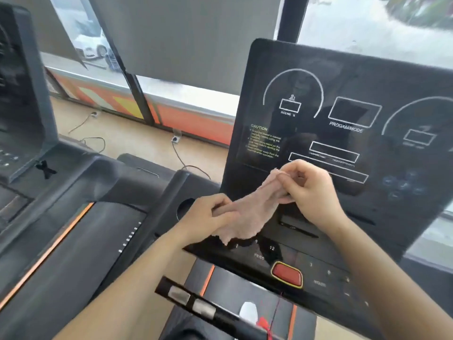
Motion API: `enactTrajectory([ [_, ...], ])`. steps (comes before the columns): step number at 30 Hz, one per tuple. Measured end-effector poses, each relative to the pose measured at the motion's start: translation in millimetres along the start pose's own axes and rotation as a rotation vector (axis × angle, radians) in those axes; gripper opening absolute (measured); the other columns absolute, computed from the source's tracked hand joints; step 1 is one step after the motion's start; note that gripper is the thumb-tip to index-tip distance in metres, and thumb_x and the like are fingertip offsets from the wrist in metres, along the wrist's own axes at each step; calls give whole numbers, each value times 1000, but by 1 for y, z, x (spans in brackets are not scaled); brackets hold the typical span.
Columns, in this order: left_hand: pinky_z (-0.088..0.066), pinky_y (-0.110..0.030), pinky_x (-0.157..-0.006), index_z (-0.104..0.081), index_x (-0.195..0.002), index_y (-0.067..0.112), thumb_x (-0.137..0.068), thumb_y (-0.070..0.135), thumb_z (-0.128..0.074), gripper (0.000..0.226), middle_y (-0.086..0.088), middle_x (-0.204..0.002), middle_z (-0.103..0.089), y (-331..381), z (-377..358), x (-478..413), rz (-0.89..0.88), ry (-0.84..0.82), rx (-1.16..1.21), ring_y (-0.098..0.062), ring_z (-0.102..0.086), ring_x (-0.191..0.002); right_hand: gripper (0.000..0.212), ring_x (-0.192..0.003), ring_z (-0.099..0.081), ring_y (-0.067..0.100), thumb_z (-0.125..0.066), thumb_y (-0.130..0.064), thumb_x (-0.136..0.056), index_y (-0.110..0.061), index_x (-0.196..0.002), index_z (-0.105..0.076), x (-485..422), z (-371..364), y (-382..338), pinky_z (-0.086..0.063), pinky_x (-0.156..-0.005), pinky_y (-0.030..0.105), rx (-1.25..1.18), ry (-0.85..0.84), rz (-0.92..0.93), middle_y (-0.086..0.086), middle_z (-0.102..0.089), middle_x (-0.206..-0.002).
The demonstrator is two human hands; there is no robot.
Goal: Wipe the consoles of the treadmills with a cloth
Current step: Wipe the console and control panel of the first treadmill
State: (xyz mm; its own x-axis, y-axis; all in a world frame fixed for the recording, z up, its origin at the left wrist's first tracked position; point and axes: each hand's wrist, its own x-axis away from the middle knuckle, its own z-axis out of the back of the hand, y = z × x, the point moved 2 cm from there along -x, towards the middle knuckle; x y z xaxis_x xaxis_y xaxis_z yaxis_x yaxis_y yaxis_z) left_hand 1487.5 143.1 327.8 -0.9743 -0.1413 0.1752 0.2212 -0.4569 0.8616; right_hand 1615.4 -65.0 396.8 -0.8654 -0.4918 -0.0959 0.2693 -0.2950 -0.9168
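Cloth (247,212), centre frame: your left hand (210,214) and right hand (311,190) are pinching it; dangling corner is risking pressing console (343,133) keys.

cloth (247,214) before console (343,123), window (380,25) behind

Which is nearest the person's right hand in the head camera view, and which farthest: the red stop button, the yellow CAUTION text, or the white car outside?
1. Yellow CAUTION text on the black console, up and left of the right hand.
2. Red stop button, below the hand; too close to call against the text.
3. White car outside the window, far upper left, clearly farthest.
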Motion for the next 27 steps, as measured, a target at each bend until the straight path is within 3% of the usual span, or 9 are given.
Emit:
enactTrajectory([
  [2, -45, -18, -69, -64, -78, 37, -92, 35, -71, 16, 21, -73, -65, 5, 14, -21, -17, 14, 40, 1, -57, -73, 15, -77, -72, 26, -69, -11, -95, -24, -89, -68, -14, 4, 1, -64, -68, 41, 53, 86, 30, 7, -71, -81],
  [5, -47, -21, -74, -68, -84, 35, -93, 28, -72, 12, 18, -78, -70, 6, 27, -52, -33, 81, 94, 0, -61, -78, 13, -76, -64, 16, -70, -10, -93, -21, -94, -63, -34, 4, -13, -51, -66, 16, 186, 225, 118, 0, -66, -79],
  [10, -46, -23, -69, -70, -87, 32, -93, 26, -73, 9, 7, -78, -67, -17, 36, -91, -32, 241, 187, -5, -56, -70, 20, -78, -52, 23, -52, 11, -88, -8, -84, -55, -69, -20, -28, -48, -67, 37, 467, 333, 380, 5, -56, -85],
  [13, -59, -38, -67, -73, -94, 17, -93, 22, -74, 5, -13, -82, -70, -33, 38, -105, 31, 318, 345, -9, -59, -63, 17, -98, -50, 30, -51, -1, -91, -1, -88, -68, -84, -43, -18, -48, -83, 35, 664, 388, 611, 13, -63, -98],
  [16, -62, -51, -81, -72, -94, 10, -91, 21, -76, 12, -6, -79, -70, -43, 37, -114, 106, 346, 499, -14, -66, -68, 28, -131, -39, 41, -53, -19, -99, 1, -105, -72, -96, -63, 1, -32, -120, 43, 903, 190, 789, 23, -61, -129],
  [18, -60, -45, -78, -71, -92, 8, -91, 23, -76, 16, -4, -77, -68, -47, 35, -117, 123, 351, 545, -18, -62, -70, 36, -141, -33, 51, -50, -33, -102, -12, -124, -70, -102, -72, 17, -28, -117, 64, 1229, 15, 793, 13, -57, -145],
  [20, -52, -34, -71, -70, -92, 7, -92, 26, -75, 19, -5, -75, -66, -50, 30, -119, 129, 348, 539, -16, -59, -70, 51, -147, -18, 56, -47, -54, -100, -31, -144, -54, -106, -78, 28, -24, -110, 72, 1438, -154, 650, -1, -39, -163],
  [23, -47, -20, -66, -67, -89, 8, -95, 24, -70, 17, 3, -73, -65, -57, 22, -122, 151, 354, 538, -3, -57, -65, 62, -149, -7, 53, -37, -64, -101, -39, -157, -30, -113, -80, 39, -28, -100, 69, 1567, -278, 625, -5, -22, -169],
  [27, -43, -12, -61, -66, -90, 10, -99, 18, -65, 12, -2, -78, -64, -63, 10, -122, 149, 386, 607, -2, -55, -67, 68, -148, 4, 50, -42, -63, -100, -44, -160, -19, -119, -74, 45, -24, -95, 64, 1687, -344, 780, -4, -25, -169],
])
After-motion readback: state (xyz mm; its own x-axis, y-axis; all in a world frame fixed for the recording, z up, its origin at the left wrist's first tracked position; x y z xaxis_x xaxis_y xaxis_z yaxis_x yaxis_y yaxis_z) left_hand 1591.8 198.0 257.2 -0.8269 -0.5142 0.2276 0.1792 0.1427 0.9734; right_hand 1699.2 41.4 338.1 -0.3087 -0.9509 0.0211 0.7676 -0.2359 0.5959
